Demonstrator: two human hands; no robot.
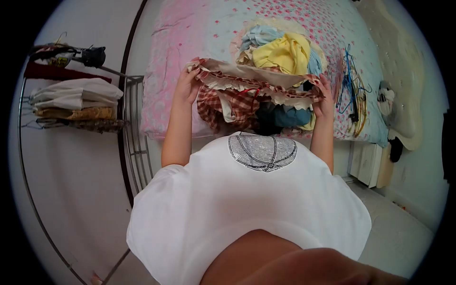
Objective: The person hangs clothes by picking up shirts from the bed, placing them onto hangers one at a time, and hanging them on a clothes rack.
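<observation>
Stretched between my two hands is a cream cloth garment with red plaid trim, ruffled edges and a small red bow. My left hand grips its left end, fingers closed on the fabric. At the other end, my right hand is closed on the plaid corner. Below the stretched edge hangs or lies red-and-white plaid cloth; whether it belongs to the same garment I cannot tell. A yellow garment and a light blue one lie heaped just beyond. Dark teal cloth shows nearer to me.
The heap rests on a bed with a pink and pale blue floral cover. Several hangers lie at its right, near a small plush toy and the headboard. A metal rack with hanging clothes stands at left.
</observation>
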